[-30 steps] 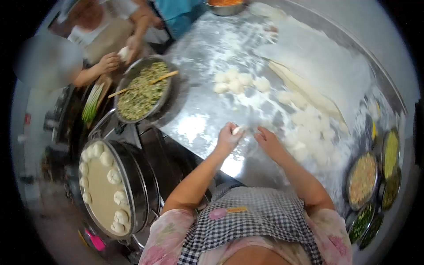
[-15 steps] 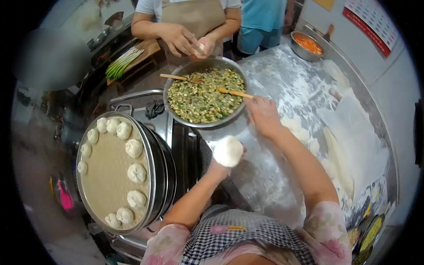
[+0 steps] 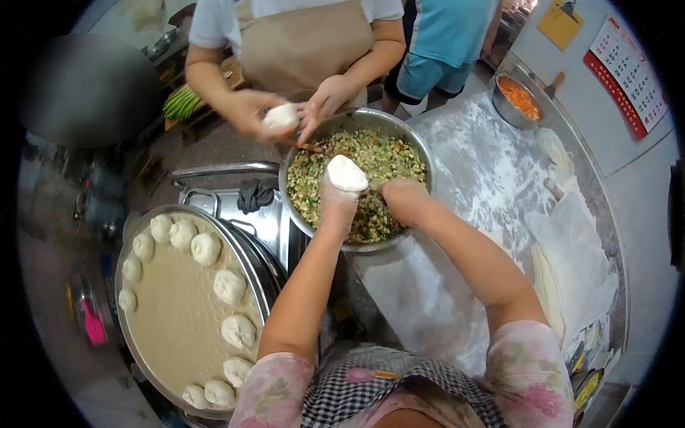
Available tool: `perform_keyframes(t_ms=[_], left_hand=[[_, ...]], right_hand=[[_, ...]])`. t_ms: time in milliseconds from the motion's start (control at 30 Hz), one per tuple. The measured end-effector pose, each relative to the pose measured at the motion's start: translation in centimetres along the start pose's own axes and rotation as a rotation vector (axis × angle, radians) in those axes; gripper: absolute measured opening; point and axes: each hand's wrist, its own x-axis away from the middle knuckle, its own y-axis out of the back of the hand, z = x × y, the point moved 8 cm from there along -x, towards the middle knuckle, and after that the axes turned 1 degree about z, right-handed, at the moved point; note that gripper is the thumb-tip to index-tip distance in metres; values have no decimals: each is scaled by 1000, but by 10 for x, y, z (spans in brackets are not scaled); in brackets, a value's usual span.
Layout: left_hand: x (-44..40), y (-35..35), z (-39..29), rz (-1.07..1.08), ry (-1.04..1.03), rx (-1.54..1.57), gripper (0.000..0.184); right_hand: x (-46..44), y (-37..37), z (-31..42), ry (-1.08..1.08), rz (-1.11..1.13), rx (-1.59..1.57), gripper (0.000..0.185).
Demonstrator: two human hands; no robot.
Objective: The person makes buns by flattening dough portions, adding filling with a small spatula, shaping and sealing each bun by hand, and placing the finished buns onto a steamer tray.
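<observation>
A round dough wrapper [image 3: 346, 173] rests in my left hand [image 3: 337, 208], cupped over the near part of a large metal bowl [image 3: 284, 187]. The bowl holds chopped green and pale filling [image 3: 385, 146]. Inside the bowl's right side, the fingers of my right hand [image 3: 405, 202] are closed round the handle of a wooden spoon, mostly hidden by the hand and dipped into the filling. Across from me, a co-worker's hands hold another piece of dough [image 3: 281, 116] above the bowl's far left rim, beside a second wooden handle [image 3: 303, 145].
At left stands a steamer tray [image 3: 178, 314] with several filled buns [image 3: 230, 286] round its edge. A dark cloth [image 3: 255, 196] lies behind it. The floured metal table [image 3: 464, 160] extends right, with a bowl of shredded orange food [image 3: 519, 100] and a pale sheet [image 3: 574, 246].
My left hand has carried the wrapper forward over the bowl. My right hand has moved from the bowl's rim into the filling with the spoon. The co-worker's hands have shifted left and apart.
</observation>
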Motion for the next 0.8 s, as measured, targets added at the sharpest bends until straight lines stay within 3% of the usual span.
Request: perform_keyframes(t_ms=[33,100,167,200,333,433,567,667,800], left_hand=[[-3,-8,4,23,96,114,27],[-11,-14,9,87,120,34,28],[-23,-15,25,135,220,-11,35],[-33,-18,36,193,226,15,29],[-53,-22,59,259,340,-349,17],[-54,-24,49,155,235,-672,7],[-50,-31,36,239,94,-1033,18],[-54,-36,38,174,-46,-1160,37],[-45,-34,33,278,12,-1152,54]], right_hand=[[-1,4,-9,-50,-48,-34,17],[5,10,-33,-150,-141,-102,17],[11,22,-54,-122,-132,-237,16],[12,30,-61,-109,-128,-305,16],[13,56,-97,-397,-117,-142,21],[-15,10,-93,-311,87,-493,24],[3,4,-63,-253,8,-659,25],[21,6,-23,-117,-180,-397,26],[38,27,-45,-157,-119,-402,29]])
